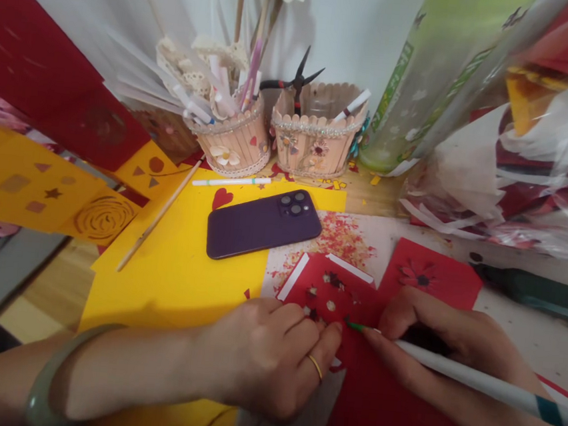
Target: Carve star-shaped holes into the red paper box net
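Observation:
My right hand (444,349) is closed around a white pen (478,382) with a green tip and a teal band. Its tip touches, or nearly touches, a small piece of red paper (366,301) with cut-out shapes and white strips along two edges. Across from it, my left hand (275,353) is closed, with its curled fingers on the lower left part of that paper; the fingertips are partly hidden. Under and beside the right hand lies a larger red sheet (369,415). Another red piece with a flower cut-out (423,273) lies just beyond the right hand.
A purple phone (265,224) lies on the yellow paper (181,283), near a thin wooden stick (163,211) and a white pen (231,182). Two decorated stick containers (233,141) (316,139), one with pliers (301,81), stand behind. A green bottle (427,86) and a plastic bag (535,157) are right.

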### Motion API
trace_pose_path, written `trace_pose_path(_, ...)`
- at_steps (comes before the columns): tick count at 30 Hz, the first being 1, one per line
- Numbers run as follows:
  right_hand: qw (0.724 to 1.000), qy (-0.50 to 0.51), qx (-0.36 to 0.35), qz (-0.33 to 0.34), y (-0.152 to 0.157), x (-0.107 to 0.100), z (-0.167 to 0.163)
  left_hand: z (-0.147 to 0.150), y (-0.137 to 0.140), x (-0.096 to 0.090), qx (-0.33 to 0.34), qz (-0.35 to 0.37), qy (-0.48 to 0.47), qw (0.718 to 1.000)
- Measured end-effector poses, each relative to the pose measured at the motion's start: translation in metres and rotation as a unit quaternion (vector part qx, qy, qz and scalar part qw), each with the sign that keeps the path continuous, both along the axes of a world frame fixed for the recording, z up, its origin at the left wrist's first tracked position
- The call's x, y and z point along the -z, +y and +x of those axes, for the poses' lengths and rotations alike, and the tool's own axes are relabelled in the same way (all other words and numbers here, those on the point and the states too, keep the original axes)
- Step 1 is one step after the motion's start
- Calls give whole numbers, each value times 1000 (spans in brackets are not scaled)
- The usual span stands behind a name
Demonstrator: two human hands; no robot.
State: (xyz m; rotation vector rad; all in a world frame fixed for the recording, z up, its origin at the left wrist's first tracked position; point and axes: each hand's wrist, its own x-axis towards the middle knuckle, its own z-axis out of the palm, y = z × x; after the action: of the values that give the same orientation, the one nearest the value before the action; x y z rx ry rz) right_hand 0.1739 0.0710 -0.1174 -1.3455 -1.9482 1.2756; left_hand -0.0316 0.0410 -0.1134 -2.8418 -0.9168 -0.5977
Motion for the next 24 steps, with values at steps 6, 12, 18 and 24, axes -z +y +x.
trace_pose_path(6, 999, -7, -27, 32, 3, 1, 2, 1, 0, -1, 1, 7, -5, 1000)
trace_pose_path(12, 999, 2, -21, 39, 4, 3, 3, 0, -1, 1, 1, 3, -1, 1000)
trace_pose_path(18, 999, 0, -25, 39, 4, 2, 2, 0, 0, 1, -1, 6, -3, 1000)
trace_pose_path(24, 999, 9, -25, 27, 3, 2, 1, 0, 1, 0, 3, 4, -1, 1000)
